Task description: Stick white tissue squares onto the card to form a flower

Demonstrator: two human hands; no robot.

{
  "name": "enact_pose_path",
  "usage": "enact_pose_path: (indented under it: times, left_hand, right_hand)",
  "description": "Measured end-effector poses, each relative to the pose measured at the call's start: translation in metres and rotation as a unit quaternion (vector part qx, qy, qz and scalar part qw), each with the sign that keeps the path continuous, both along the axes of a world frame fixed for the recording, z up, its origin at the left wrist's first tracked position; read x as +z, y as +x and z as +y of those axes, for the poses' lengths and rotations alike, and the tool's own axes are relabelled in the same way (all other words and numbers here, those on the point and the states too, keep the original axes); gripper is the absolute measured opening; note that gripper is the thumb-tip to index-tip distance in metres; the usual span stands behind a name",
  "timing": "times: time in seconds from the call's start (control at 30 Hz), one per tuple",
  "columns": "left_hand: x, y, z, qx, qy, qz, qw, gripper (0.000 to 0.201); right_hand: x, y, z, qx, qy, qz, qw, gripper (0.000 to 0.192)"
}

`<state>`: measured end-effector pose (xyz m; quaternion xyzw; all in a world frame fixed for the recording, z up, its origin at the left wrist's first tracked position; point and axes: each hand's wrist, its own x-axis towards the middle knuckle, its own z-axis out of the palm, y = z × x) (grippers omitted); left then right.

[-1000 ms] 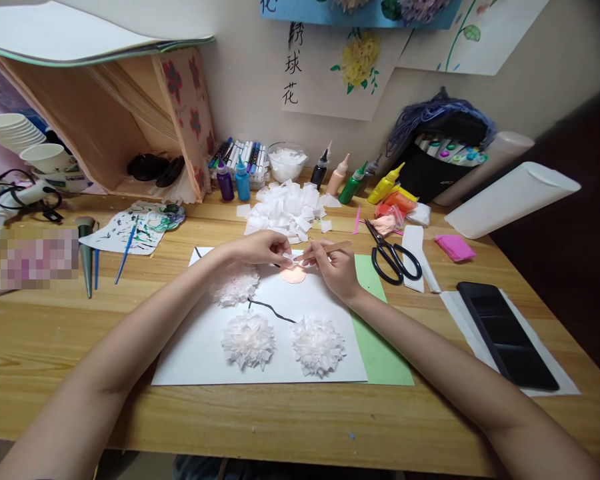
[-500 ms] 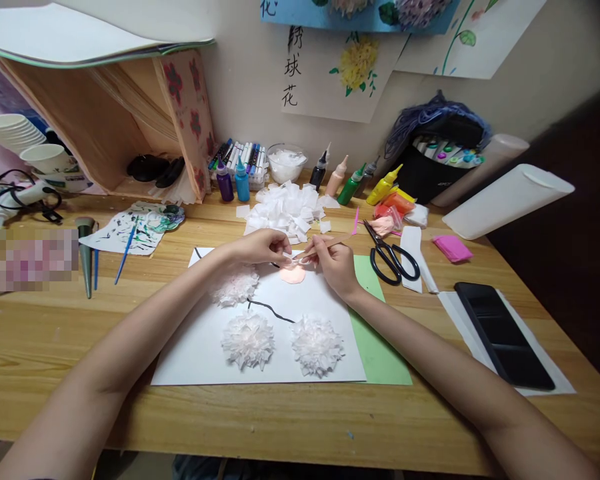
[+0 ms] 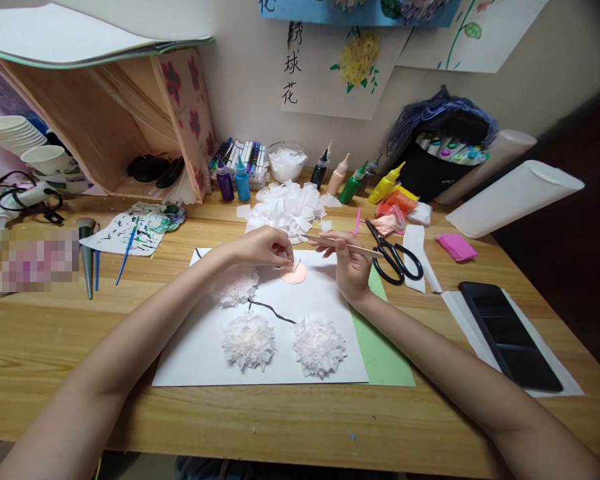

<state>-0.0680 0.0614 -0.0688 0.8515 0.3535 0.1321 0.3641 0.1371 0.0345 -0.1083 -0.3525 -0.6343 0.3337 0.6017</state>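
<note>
My left hand (image 3: 270, 248) is closed in a pinch on a small white paper piece (image 3: 296, 265), right at the upper edge of a flat peach clay disc (image 3: 293, 275). That disc lies near the top of a white sheet (image 3: 195, 363). A thin pointed wooden stick (image 3: 367, 250) is held in my right hand (image 3: 353, 270), its tip toward the left and apart from the disc. On the sheet sit fluffy white paper flowers (image 3: 249, 341), three in all, one partly under my left forearm. A black line (image 3: 273, 309) runs between them.
Behind the sheet is a pile of white paper squares (image 3: 284, 207). Paint bottles (image 3: 350, 183) stand along the wall. Black-handled scissors (image 3: 395, 257) lie to the right, near a black case (image 3: 510, 337). Green paper (image 3: 387, 360) sticks out under the sheet. Brushes (image 3: 126, 253) are at left.
My right hand has moved right and turned more palm-up, taking the stick away from the disc. My left hand stays near the disc, still pinching the paper piece.
</note>
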Motion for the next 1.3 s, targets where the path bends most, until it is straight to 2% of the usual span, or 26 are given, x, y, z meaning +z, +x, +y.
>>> enact_pose_path:
  times: [0.27,0.5,0.77,0.9,1.0,1.17,1.3]
  left_hand:
    - [-0.0007,-0.0017,0.0007,-0.02,0.046,0.029,0.998,0.018]
    - [0.0012,0.0017,-0.0009,0.001,0.063,0.047,0.997,0.019]
    - [-0.0036,0.0,0.0009,0.041,0.013,-0.002,0.999,0.019]
    - [0.0008,-0.0026,0.0023,0.031,0.037,-0.026,0.999,0.02]
    - [0.0015,-0.0046,0.0037,0.038,0.025,-0.022,0.999,0.019]
    - [-0.0061,-0.005,0.0064,0.06,-0.011,-0.01,0.998,0.021]
    - [-0.0064,-0.0044,0.0069,0.082,-0.007,-0.007,0.997,0.023]
  right_hand:
    - [-0.0021,0.0006,0.0001,0.0,0.019,-0.019,1.0,0.027]
    - [-0.0007,0.0024,0.0023,-0.013,0.016,-0.046,0.999,0.022]
    - [-0.0031,0.0053,-0.0019,0.046,0.026,-0.067,0.996,0.017]
    - [-0.0007,0.0034,-0.0034,0.043,-0.006,-0.13,0.991,0.009]
    - [-0.0007,0.0019,-0.0013,0.045,-0.033,-0.183,0.981,0.012]
    - [-0.0051,0.0017,0.004,0.078,-0.029,-0.25,0.965,0.016]
    - [-0.0066,0.0019,0.0065,0.095,-0.035,-0.285,0.953,0.016]
